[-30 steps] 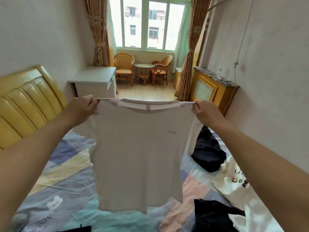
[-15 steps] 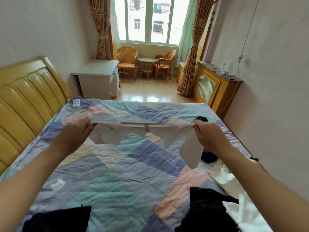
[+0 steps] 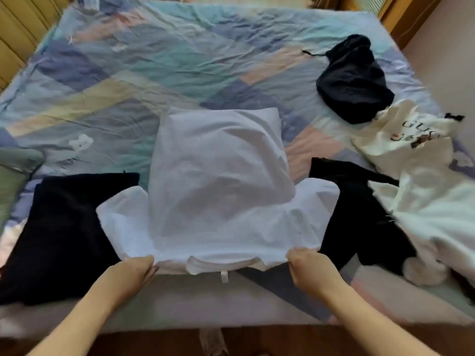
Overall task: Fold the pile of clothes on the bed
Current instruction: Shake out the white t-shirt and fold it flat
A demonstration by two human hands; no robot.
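Shirt (image 3: 218, 181), white, lies spread on the bed (image 3: 154, 60), collar toward the person, hem pointing away, long axis running near to far. Left hand (image 3: 136, 269) and right hand (image 3: 307, 265) pinch its shoulders with curled fingers.

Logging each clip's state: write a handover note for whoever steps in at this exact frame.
Left hand and right hand each grip a shoulder of the white T-shirt, which is spread on the bed, collar nearest the person.
Done: shirt spread out, not yet folded.
Left: fold it, then the black garment beside it, the printed white top and the dark bundle. A dark piece lies flat at left.
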